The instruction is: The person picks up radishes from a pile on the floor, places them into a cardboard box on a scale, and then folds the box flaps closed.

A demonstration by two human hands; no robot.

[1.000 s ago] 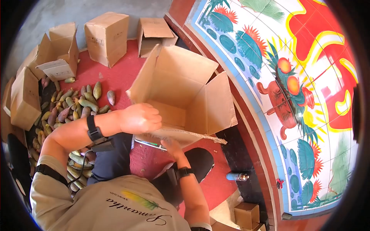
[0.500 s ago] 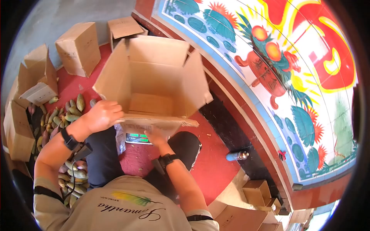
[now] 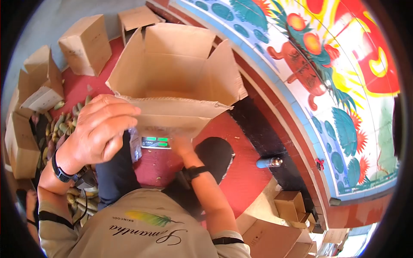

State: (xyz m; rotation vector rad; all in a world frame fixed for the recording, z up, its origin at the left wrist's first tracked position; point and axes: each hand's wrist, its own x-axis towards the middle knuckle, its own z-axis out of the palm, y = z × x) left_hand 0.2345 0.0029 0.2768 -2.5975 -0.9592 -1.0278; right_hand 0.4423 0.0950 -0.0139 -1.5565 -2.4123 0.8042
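Note:
An open cardboard box (image 3: 172, 77) stands in front of me with its flaps raised, one turned toward me. My left hand (image 3: 103, 127) is at the box's near left corner, fingers bent and apart, overlapping the end of the near flap. Nothing shows between its fingers and thumb. My right hand (image 3: 181, 145) is low at the near side of the box, beside a digital scale (image 3: 155, 142) with lit green displays. Its fingers are blurred and partly lost against the cardboard. The box covers the rest of the scale.
Long green and brownish produce (image 3: 64, 124) lies heaped at left. Several cartons (image 3: 84, 45) stand by the wall, and more boxes (image 3: 271, 238) lie at lower right. A blue bottle (image 3: 269, 162) lies near the painted tile wall (image 3: 297, 64). Another person's limb (image 3: 31, 206) shows at the left edge.
The box and its near flap have shifted up in view, and the flap's face shows more. My left hand has come up closer to the camera. My right hand has moved slightly up and right.

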